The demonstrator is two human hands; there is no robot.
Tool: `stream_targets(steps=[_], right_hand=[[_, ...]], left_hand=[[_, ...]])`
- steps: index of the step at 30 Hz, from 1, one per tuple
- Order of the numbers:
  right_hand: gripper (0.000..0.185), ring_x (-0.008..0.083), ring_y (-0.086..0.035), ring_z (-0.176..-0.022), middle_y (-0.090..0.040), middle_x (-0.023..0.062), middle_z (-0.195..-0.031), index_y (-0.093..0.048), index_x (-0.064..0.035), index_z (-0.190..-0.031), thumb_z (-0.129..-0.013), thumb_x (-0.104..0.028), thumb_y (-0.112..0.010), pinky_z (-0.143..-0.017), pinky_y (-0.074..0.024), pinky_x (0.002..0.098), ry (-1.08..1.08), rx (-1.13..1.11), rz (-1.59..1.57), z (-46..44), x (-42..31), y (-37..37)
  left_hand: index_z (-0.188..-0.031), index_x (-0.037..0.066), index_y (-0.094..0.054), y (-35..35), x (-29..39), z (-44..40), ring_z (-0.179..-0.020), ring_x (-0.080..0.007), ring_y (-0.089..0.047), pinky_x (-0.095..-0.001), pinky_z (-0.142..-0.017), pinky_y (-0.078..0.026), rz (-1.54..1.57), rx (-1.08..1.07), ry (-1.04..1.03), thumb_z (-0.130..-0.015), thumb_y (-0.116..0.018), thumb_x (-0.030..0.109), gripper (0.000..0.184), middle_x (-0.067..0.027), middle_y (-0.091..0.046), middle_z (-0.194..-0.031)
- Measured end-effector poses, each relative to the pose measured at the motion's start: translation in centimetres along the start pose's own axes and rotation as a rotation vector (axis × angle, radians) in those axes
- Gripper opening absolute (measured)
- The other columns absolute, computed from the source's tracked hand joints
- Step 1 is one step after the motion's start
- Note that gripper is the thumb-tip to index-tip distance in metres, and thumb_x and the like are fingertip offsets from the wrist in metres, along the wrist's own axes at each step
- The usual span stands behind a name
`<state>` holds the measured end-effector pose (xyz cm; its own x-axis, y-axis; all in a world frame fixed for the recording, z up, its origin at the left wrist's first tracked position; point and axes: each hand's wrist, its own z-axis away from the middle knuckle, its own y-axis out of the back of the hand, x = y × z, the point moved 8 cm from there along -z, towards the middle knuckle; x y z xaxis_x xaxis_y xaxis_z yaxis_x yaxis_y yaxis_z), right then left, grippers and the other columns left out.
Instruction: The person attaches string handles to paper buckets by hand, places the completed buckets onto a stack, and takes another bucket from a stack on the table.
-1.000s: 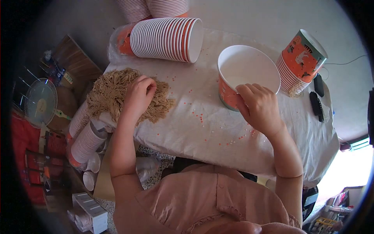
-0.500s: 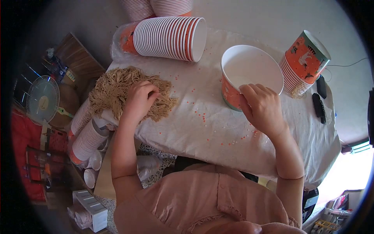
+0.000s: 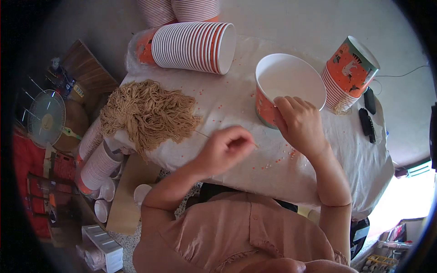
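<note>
A large paper bucket [image 3: 268, 109], white inside and orange-green outside, stands on the cloth-covered table [image 3: 236, 168]. My right hand [image 3: 300, 123] grips its near rim, fingers over the edge and thumb outside. Between the string pile and the bucket is my left hand [image 3: 226, 149], slightly blurred, its fingers pinched on a thin tan string [image 3: 201, 133] that runs back toward the pile. The tan string pile [image 3: 150, 113] lies in a tangled heap at the table's left.
A nested bucket stack [image 3: 191, 48] lies at the back. Another stack [image 3: 348, 75] stands upside down at the right, beside black objects [image 3: 367, 125]. Small red and white dots are scattered on the cloth. More stacked cups [image 3: 101, 167] are at the lower left.
My left hand has left the string pile and moved right, toward the bucket, with a string trailing from it. My right hand stays on the bucket rim.
</note>
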<state>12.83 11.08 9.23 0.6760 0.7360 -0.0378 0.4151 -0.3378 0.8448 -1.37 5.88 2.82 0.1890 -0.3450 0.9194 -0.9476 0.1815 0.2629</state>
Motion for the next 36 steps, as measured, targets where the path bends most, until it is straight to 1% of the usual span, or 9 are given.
stream_targets(steps=[3, 6, 9, 16, 18, 24, 31, 34, 36], right_hand=[[0.027, 0.0299, -0.062, -0.082, -0.062, 0.0106, -0.086, -0.058, -0.0043, -0.105, -0.079, -0.011, -0.067, -0.072, -0.0496, 0.0412, 0.021, 0.099, -0.054, -0.2, 0.0, 1.0], [0.021, 0.0293, -0.061, -0.086, -0.063, 0.0097, -0.091, -0.063, -0.0047, -0.100, -0.082, -0.013, -0.068, -0.079, -0.0475, 0.0405, 0.158, 0.271, -0.107, -0.7, -1.1, 4.1], [0.026, 0.0315, -0.058, -0.092, -0.063, 0.0107, -0.097, -0.064, -0.0043, -0.101, -0.077, -0.010, -0.071, -0.086, -0.0446, 0.0419, 0.178, 0.227, -0.219, -0.3, -0.6, 5.7], [0.027, 0.0273, -0.056, -0.098, -0.062, 0.0058, -0.094, -0.068, -0.0072, -0.096, -0.070, -0.008, -0.073, -0.089, -0.0421, 0.0406, 0.229, 0.084, -0.265, 0.2, -3.1, 5.5], [0.028, 0.0266, -0.056, -0.098, -0.061, 0.0046, -0.094, -0.068, -0.0069, -0.096, -0.069, -0.011, -0.074, -0.091, -0.0414, 0.0399, 0.279, 0.046, -0.274, 0.3, -3.8, 5.2], [0.023, 0.0248, -0.058, -0.093, -0.063, 0.0042, -0.088, -0.070, -0.0063, -0.090, -0.068, -0.009, -0.075, -0.087, -0.0434, 0.0400, 0.323, 0.001, -0.455, 0.9, -4.2, 5.9], [0.018, 0.0258, -0.059, -0.088, -0.063, 0.0049, -0.084, -0.069, -0.0057, -0.085, -0.069, -0.007, -0.075, -0.082, -0.0454, 0.0389, 0.279, -0.002, -0.619, 0.9, -3.6, 6.2], [0.016, 0.0267, -0.059, -0.087, -0.062, 0.0062, -0.085, -0.066, -0.0048, -0.084, -0.071, -0.008, -0.074, -0.081, -0.0455, 0.0390, 0.267, 0.005, -0.545, 0.7, -3.6, 6.1], [0.016, 0.0276, -0.058, -0.085, -0.061, 0.0074, -0.087, -0.061, -0.0041, -0.084, -0.072, -0.008, -0.072, -0.078, -0.0456, 0.0389, 0.266, 0.065, -0.389, 0.7, -3.7, 6.2]], left_hand=[[-0.091, 0.003, -0.062, -3.7, 0.8, -0.3, -0.069, -0.0008, -0.048, -0.0188, -0.058, -0.040, 0.239, -0.134, 0.049, -0.092, -0.064, 0.010, 0.008, 0.0050, -0.056, -0.078], [-0.096, 0.004, -0.062, -3.0, -1.2, -2.1, -0.064, -0.0009, -0.046, -0.0184, -0.055, -0.038, 0.407, 0.047, 0.075, -0.093, -0.064, 0.013, 0.010, 0.0057, -0.055, -0.075], [-0.099, 0.004, -0.061, -2.3, -3.1, -2.6, -0.052, -0.0036, -0.035, -0.0211, -0.046, -0.025, 0.636, 0.101, 0.263, -0.093, -0.061, 0.016, 0.012, 0.0049, -0.048, -0.068], [-0.100, 0.005, -0.061, -2.6, -3.4, -2.5, -0.053, -0.0025, -0.035, -0.0205, -0.046, -0.024, 0.710, 0.094, 0.245, -0.092, -0.063, 0.013, 0.012, 0.0056, -0.049, -0.068], [-0.100, 0.006, -0.064, -3.0, -2.8, -2.2, -0.056, -0.0006, -0.039, -0.0182, -0.048, -0.029, 0.690, 0.055, 0.225, -0.093, -0.064, 0.016, 0.013, 0.0060, -0.055, -0.073], [-0.100, 0.004, -0.065, -4.1, -1.5, -1.2, -0.058, -0.0014, -0.042, -0.0187, -0.049, -0.031, 0.870, -0.152, 0.225, -0.093, -0.065, 0.014, 0.013, 0.0039, -0.057, -0.076], [-0.101, 0.004, -0.064, -4.6, -0.4, -1.1, -0.058, -0.0014, -0.042, -0.0189, -0.049, -0.031, 0.921, -0.141, 0.222, -0.092, -0.066, 0.012, 0.012, 0.0039, -0.057, -0.077], [-0.102, 0.004, -0.064, -4.7, -0.7, -1.2, -0.059, -0.0014, -0.042, -0.0188, -0.050, -0.032, 0.971, -0.126, 0.238, -0.091, -0.066, 0.011, 0.013, 0.0040, -0.057, -0.077], [-0.101, 0.003, -0.064, -3.9, -0.6, -1.4, -0.062, -0.0005, -0.045, -0.0185, -0.052, -0.035, 0.837, -0.014, 0.185, -0.092, -0.066, 0.009, 0.011, 0.0043, -0.059, -0.079]])
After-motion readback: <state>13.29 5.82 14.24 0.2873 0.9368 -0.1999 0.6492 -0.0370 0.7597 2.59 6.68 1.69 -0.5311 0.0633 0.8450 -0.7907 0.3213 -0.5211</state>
